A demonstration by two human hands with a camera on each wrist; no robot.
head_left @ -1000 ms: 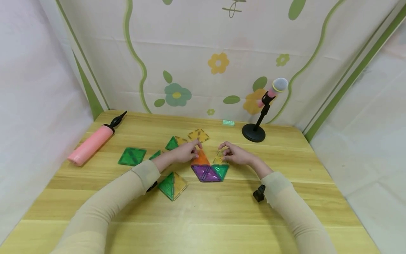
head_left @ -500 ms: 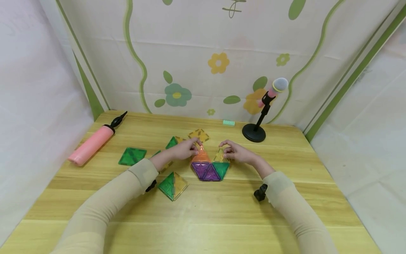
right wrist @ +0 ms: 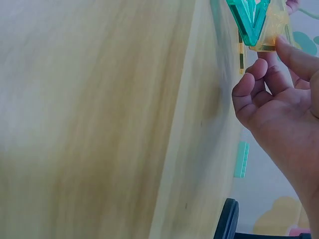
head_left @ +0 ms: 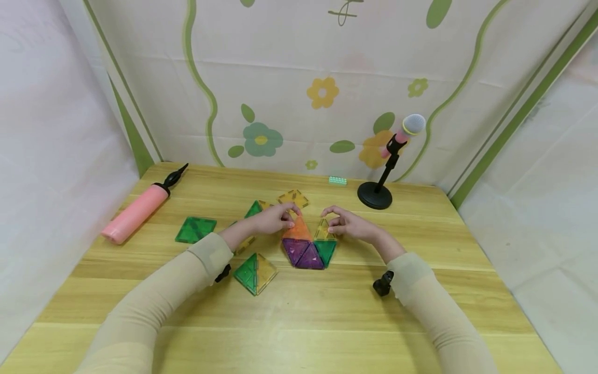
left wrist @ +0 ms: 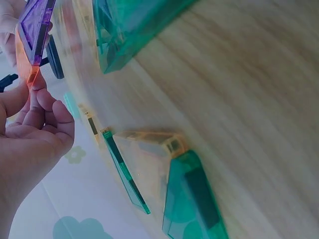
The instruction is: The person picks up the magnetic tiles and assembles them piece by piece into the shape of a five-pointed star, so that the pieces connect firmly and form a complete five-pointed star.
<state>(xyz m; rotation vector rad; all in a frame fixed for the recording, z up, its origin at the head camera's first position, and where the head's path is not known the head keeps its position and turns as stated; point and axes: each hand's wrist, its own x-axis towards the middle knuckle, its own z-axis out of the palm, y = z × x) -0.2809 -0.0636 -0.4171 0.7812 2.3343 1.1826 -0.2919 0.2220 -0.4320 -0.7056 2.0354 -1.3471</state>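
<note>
In the head view, a joined row of translucent triangular magnetic tiles is held between both hands. My left hand pinches the orange tile at its upper corner between thumb and fingers. Two purple tiles and a green tile link it to a yellow tile. That yellow tile is pinched by my right hand. The left wrist view has the orange tile by the left thumb, a purple tile above it. In the right wrist view, the green tile adjoins the yellow one.
A green-and-yellow tile pair lies nearer on the wooden table. Green tiles and yellow tiles lie left and behind. A pink hand pump is at far left, a toy microphone on a stand at back right.
My left hand has shifted slightly up and right with the orange tile. The joined tiles have tilted a little, and the purple ones look darker. The right hand has hardly moved.
</note>
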